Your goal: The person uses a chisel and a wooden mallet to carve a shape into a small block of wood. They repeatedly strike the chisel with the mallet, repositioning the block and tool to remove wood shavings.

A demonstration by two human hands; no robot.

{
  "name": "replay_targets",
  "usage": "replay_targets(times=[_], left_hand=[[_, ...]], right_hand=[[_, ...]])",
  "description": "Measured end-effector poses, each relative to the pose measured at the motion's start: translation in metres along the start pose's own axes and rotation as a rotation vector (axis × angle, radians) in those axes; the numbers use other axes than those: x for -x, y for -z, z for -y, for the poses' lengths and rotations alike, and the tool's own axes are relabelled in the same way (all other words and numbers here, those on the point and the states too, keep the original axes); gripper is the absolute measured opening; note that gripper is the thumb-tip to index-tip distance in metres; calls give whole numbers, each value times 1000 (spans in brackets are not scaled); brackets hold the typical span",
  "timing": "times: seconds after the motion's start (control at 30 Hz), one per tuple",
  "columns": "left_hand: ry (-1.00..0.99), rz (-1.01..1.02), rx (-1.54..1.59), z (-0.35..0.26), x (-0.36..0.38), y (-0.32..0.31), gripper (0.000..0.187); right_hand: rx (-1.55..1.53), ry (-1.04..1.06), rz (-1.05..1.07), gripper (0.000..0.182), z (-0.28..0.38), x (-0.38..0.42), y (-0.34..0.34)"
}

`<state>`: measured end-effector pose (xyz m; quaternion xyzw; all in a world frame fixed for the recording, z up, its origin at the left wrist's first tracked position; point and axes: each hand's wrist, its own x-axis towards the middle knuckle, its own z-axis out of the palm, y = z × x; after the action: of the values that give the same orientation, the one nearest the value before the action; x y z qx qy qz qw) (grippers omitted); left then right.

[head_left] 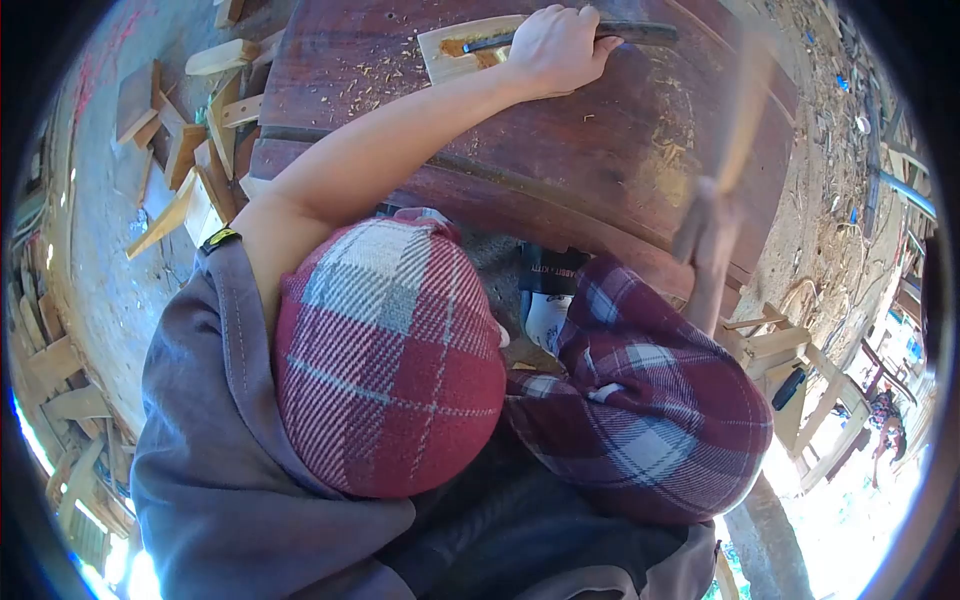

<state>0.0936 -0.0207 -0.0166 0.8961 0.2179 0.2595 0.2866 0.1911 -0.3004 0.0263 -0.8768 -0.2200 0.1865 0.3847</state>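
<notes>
My left hand (555, 52) is closed around a chisel (645, 34), a long dark tool lying low over a pale wooden board (450, 65). The chisel's tip rests at a cut hollow in the board, among loose shavings. My right hand (710, 225), smeared by motion, grips a light wooden mallet (748, 115) at its lower end. The mallet is raised over the right side of the workbench, apart from the chisel. Its far end is too blurred to make out.
The reddish-brown workbench (560, 150) has a lengthwise gap and scattered wood chips. Wooden offcuts (185, 150) are piled on the ground at left. More wood pieces (775, 345) lie at right. Plaid fabric (390, 350) fills the lower middle.
</notes>
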Motion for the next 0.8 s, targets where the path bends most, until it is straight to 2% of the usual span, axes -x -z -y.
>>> replay_targets(times=[0.03, 0.07, 0.1, 0.17, 0.2, 0.27, 0.37, 0.4, 0.53, 0.6, 0.67, 0.8], left_hand=[[24, 26, -16, -2, -1, 2, 34], [50, 55, -36, -4, -2, 4, 34], [83, 83, -58, -3, -1, 5, 34], [-30, 36, -89, 5, 0, 0, 35], [-95, 16, -100, 7, 1, -3, 35], [-61, 3, -74, 4, 3, -3, 35], [-36, 1, -86, 4, -2, -4, 34], [-25, 11, -98, 4, -1, -5, 34], [-9, -72, -101, 6, 3, -4, 33], [-62, -131, -72, 5, 3, -6, 32], [-30, -126, -91, 3, 3, -5, 30], [-44, -103, -116, 3, 2, -2, 28]], right_hand=[[175, 68, 103, 45, -1, 3, -10], [98, 89, 85, 43, -4, 6, -22], [4, -5, 66, 44, -1, 7, -20], [-172, -199, 41, 44, 15, 8, -4], [-269, -205, -13, 44, 11, 5, 1], [-463, -200, -142, 43, 9, -4, 13], [-79, -112, -55, 44, -1, 2, 5], [1, -57, 98, 45, -3, 8, -6], [-35, -111, 76, 44, 13, 20, -14], [-288, -176, -40, 43, 15, 16, -3], [-480, -177, -183, 43, 12, 11, 3], [-43, -12, -17, 41, 18, 22, -4]])
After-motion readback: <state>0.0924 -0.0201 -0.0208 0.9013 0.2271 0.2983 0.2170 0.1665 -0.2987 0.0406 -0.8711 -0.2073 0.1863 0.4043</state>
